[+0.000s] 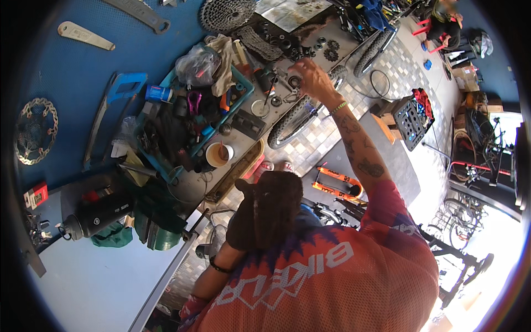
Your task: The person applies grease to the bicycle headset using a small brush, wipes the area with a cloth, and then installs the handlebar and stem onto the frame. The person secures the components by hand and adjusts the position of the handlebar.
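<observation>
My right hand (314, 82) reaches over the cluttered bench at the upper middle. It is open, its fingers apart and slightly blurred, and I see nothing in them. Beneath and beside it lie small dark bicycle parts, rings and a cog (331, 54). A screwdriver with an orange and black handle (263, 81) lies left of the hand. My left hand (228, 257) is close to my body, its wrist banded by a bracelet. A dark brown cloth-like thing (268, 207), maybe a glove or cap, covers its fingers, so I cannot tell whether they grip.
A teal tray (247, 91) full of tools and a white cup (218, 155) stand on the bench. A cassette (227, 13) and blue hacksaw (126, 84) lie farther back. Wheels (293, 123) and an orange fork (338, 181) lie beyond the bench. Another person (446, 26) sits at the upper right.
</observation>
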